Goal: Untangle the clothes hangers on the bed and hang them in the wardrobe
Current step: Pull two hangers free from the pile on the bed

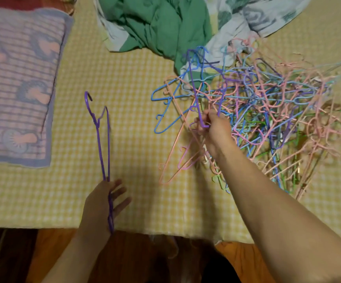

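Observation:
A tangled heap of pink, blue, purple and green plastic hangers [267,111] lies on the right side of the bed. My right hand [212,127] reaches into its near left edge and grips the bottom corner of a purple hanger in the pile [194,78] that stands up out of the heap. My left hand [102,203] holds a separate purple hanger [102,131] by one end, clear of the pile, its hook pointing away from me. A blue hanger [165,107] and a pink hanger [175,148] stick out on the pile's left.
The bed has a yellow checked cover [124,82]. A purple and pink striped pillow [16,86] lies at the left. Crumpled green and patterned bedding [165,23] sits at the back. The bed's near edge [165,231] runs just below my left hand.

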### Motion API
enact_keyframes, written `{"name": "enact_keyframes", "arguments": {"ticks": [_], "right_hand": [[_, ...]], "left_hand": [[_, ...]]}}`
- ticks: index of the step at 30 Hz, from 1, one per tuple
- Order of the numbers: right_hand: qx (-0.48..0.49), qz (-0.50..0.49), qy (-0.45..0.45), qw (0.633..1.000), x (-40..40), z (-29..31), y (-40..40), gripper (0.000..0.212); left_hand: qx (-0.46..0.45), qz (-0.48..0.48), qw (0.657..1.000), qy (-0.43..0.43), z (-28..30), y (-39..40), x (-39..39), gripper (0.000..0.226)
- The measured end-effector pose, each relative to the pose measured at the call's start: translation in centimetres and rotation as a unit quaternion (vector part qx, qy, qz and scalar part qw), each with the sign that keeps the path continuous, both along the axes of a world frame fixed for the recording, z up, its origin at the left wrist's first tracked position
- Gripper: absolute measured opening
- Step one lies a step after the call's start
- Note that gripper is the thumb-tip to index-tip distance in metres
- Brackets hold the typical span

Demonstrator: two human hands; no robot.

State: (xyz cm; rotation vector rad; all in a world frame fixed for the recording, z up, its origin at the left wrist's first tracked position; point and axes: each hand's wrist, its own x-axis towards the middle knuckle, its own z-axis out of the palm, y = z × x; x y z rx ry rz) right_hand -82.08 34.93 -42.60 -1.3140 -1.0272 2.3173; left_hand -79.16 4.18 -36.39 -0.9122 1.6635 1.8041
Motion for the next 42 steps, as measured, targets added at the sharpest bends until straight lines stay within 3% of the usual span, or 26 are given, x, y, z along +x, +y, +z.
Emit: {"name": "enact_keyframes", "arguments": {"ticks": [3,8,14,17,22,28,33,36,39,42], "right_hand": [[-0.142,-0.012,0.088,0.986,3.5,4.0,-1.3,0.011],[-0.192,0.036,0.093,0.976,10.5,9.8,-2.5,0.025],[-0.165,0.151,0.062,0.973,17.7,16.6,-2.4,0.027],[-0.127,0.178,0.051,0.974,19.8,19.7,-1.6,0.023],[-0.106,0.125,0.07,0.984,21.5,22.9,1.3,0.021],[-0.053,0.007,0.124,0.991,23.4,24.8,3.8,0.033],[0.032,-0.085,0.107,0.99,25.6,26.9,2.5,0.034],[0.074,-0.188,0.093,0.975,28.4,27.9,0.2,0.034],[0.113,-0.3,0.065,0.945,31.9,28.2,-4.1,0.03],[0.132,-0.38,0.036,0.915,35.6,28.4,-9.4,0.023]], "left_hand": [[0.018,-0.017,0.999,0.02,1.6,1.1,0.6,0.036],[0.04,-0.056,0.997,0.042,5.9,3.6,1.4,0.056],[0.102,-0.106,0.987,0.063,12.9,7.1,2.9,0.05],[0.08,-0.142,0.984,0.078,15.8,8.9,3.8,0.04],[0.074,-0.141,0.985,0.069,18.2,9.9,4.1,0.033],[0.085,-0.218,0.967,0.1,20.7,12.5,3.7,0.028],[0.091,-0.331,0.933,0.107,22.2,14.7,2.4,0.031],[0.149,-0.409,0.898,0.063,22.5,15.5,1.9,0.035],[0.208,-0.51,0.834,0.003,23.1,15.9,3.0,0.042],[0.201,-0.606,0.769,-0.027,23.8,15.9,5.7,0.038]]}}
